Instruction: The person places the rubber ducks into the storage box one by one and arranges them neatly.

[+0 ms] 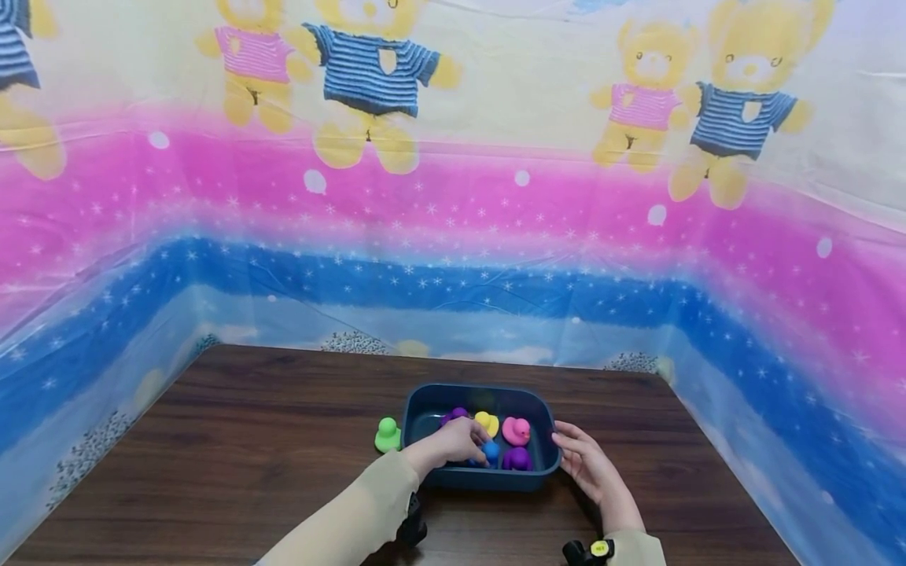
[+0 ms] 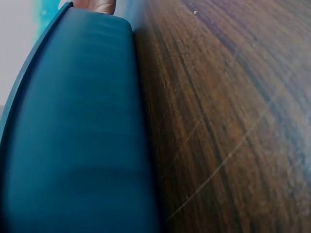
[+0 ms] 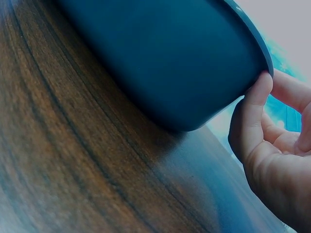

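Observation:
In the head view, a dark blue-grey rectangular bin (image 1: 481,479) stands on the table. My left hand (image 1: 458,440) reaches over its near left side, fingers around a blue rubber duck (image 1: 491,451) inside. The hand partly hides that duck. At the bin's right end, my right hand (image 1: 589,462) holds the edge; the right wrist view shows its thumb (image 3: 257,92) against the outer wall just under the rim. Also in the bin are a yellow duck (image 1: 487,423), a pink duck (image 1: 517,430) and two purple ducks, one near the front (image 1: 517,458) and one behind my left hand (image 1: 456,413).
A green duck (image 1: 387,435) sits on the table just outside the bin's left end. The brown wood-grain table (image 1: 283,424) extends around the bin. A cloth (image 1: 453,204) printed with bears hangs behind the table and along both sides.

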The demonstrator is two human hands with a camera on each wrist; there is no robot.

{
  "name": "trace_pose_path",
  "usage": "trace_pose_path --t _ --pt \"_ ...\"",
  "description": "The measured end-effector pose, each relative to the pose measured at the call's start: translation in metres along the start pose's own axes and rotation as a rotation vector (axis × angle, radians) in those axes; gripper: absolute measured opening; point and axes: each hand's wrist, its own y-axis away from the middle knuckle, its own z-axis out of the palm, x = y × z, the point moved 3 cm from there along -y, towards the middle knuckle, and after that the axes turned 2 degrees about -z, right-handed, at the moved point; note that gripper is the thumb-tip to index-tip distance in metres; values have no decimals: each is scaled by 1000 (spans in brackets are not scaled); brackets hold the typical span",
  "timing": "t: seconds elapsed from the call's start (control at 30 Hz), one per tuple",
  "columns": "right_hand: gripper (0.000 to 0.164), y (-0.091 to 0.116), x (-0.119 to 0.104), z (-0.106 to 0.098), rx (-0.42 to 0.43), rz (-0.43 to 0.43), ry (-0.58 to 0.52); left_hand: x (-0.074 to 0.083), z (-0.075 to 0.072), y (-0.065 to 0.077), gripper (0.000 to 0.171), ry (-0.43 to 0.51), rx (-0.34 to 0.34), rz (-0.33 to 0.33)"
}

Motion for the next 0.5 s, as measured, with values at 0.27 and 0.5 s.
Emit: trace_pose_path --t 0.27,0.5 --pt "32 0 1 0 7 2 -7 6 -6 4 25 -9 -9 7" --pt "32 0 0 0 20 1 2 16 -20 10 29 -36 -20 29"
